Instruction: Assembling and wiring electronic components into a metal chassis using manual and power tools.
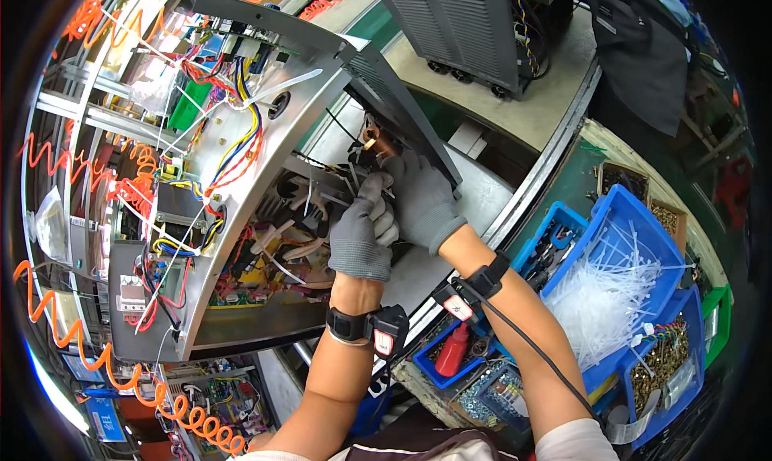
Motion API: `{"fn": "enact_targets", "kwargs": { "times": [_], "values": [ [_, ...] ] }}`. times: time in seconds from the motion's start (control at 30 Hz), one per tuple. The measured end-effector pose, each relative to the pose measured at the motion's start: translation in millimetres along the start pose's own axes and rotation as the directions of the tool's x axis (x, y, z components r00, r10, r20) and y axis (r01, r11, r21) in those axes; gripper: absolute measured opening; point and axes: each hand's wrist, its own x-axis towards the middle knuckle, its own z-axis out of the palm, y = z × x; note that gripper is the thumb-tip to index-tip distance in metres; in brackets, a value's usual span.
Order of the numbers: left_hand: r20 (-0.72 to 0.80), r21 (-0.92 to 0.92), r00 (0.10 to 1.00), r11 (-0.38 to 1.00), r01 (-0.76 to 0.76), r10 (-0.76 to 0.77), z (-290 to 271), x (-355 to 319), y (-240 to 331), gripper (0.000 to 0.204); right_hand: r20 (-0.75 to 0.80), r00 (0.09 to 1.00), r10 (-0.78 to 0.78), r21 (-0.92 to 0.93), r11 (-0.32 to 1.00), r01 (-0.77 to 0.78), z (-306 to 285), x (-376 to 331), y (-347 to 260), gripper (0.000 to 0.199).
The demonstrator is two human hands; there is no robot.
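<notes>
A crowded assembly workshop fills the frame: a pale work surface (515,107) runs diagonally from upper centre toward the lower middle, and a grey ribbed machine housing (450,27) stands on it at upper centre. Orange coiled hoses (121,381) hang along the left edge. At lower right, blue bins (635,220) hold a heap of white cable ties (603,292), brass-coloured screws (663,364) and a red-handled tool (453,350).

An open metal chassis (265,180) lies tilted across the centre left, its inside packed with red, blue and yellow wiring (233,139). Much of that wiring is already bundled, with white tie tails sticking out at several places in the upper left.

Both hands wear grey gloves and black wrist straps, and they meet at the middle of the frame inside the chassis opening, just below a copper-coloured fitting (376,142). The left hand (363,232) is curled, its fingers pinching what looks like a thin white tie (354,178) among dark cables. The right hand (422,200) is closed round the same spot from the right side, touching the left; what it grips is hidden.

Judging by the loose tails not yet trimmed and the unbundled cables around the hands, the wiring work seems well advanced but unfinished in this central corner.
</notes>
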Motion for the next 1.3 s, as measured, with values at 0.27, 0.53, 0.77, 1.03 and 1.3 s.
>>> {"fn": "enact_targets", "kwargs": {
  "times": [0.27,0.53,0.77,1.03,1.3],
  "values": [
    [-0.023,0.02,0.999,0.999,-0.037,0.037,4.3,-9.8,-3.5,0.012,0.297,0.939,0.17,0.257,0.933,-0.251,6.4,1.7,2.3,0.045],
    [0.071,-0.354,0.945,0.894,-0.275,0.319,-4.1,-42.7,10.1,0.023,-0.125,0.992,-0.019,0.08,0.996,0.029,-31.9,14.3,-20.6,0.052],
    [0.246,-0.335,0.942,0.932,-0.139,0.229,5.3,-34.6,40.5,0.03,-0.141,0.985,-0.095,-0.039,0.995,0.09,-42.2,29.9,-34.4,0.04],
    [0.241,-0.278,0.943,0.947,-0.159,0.229,4.5,-28.4,34.4,0.02,-0.104,0.994,-0.044,-0.146,0.989,0.029,-33.5,29.8,-36.8,0.03],
    [0.161,-0.238,0.955,0.949,-0.207,0.248,10.2,-40.1,40.0,0.02,0.21,0.95,0.23,0.267,0.921,-0.282,-41.1,25.7,-40.7,0.041]
  ]
}}
